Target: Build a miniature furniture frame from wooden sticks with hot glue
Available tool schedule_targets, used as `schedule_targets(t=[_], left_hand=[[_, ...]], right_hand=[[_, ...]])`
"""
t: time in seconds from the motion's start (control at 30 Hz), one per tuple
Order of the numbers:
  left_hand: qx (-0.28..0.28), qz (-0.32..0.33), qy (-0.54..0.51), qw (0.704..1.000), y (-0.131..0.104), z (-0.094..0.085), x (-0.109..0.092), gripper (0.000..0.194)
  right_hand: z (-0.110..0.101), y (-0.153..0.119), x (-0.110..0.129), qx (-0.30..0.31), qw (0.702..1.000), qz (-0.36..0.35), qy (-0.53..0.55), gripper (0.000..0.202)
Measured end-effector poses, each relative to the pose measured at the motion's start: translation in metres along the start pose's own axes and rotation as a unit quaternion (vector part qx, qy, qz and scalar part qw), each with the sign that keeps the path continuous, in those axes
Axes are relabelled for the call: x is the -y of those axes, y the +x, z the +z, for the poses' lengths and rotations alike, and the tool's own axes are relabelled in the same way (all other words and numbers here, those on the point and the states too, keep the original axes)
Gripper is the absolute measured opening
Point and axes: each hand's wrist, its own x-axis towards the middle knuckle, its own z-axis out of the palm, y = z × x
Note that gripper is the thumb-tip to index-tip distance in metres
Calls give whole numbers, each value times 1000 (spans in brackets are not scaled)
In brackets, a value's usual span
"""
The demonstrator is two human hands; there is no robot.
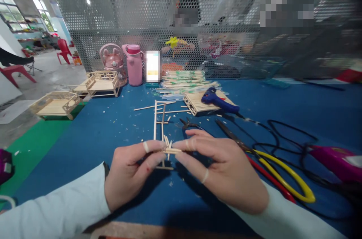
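Between the fingertips of my left hand (135, 169) and my right hand (217, 167) are short wooden sticks (172, 150), pinched from both sides. White bands wrap some fingers of both hands. Just beyond and partly under the fingers, a narrow frame of thin sticks (155, 122) lies on the blue table (93, 148). A few short sticks stand up at an angle by the fingertips; whether they join the held ones I cannot tell. Dark-handled cutters (195, 124) lie beyond my right hand.
Small wooden furniture models (58, 105) stand at the left. Behind are a pink bottle (134, 66), a lit screen (152, 66) and bundled sticks (183, 80). A blue glue gun (220, 101) rests on a stick panel (195, 104). Scissors (283, 175) and black cables (274, 133) lie right.
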Motion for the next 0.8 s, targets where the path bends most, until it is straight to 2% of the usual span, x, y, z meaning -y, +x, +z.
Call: schedule_targets(t=[0.13,0.7,0.8], left_hand=[[-5,1,7,1000,-1,1,0,12],[-11,14,23,1000,0,0,-1,12],[-9,10,17,1000,0,0,-1,12]], right_hand=[[2,-4,-4,-28,999,-36,-27,11],[3,-3,-6,-1,999,-32,-20,13],[4,-4,-5,-26,999,-22,-30,17]])
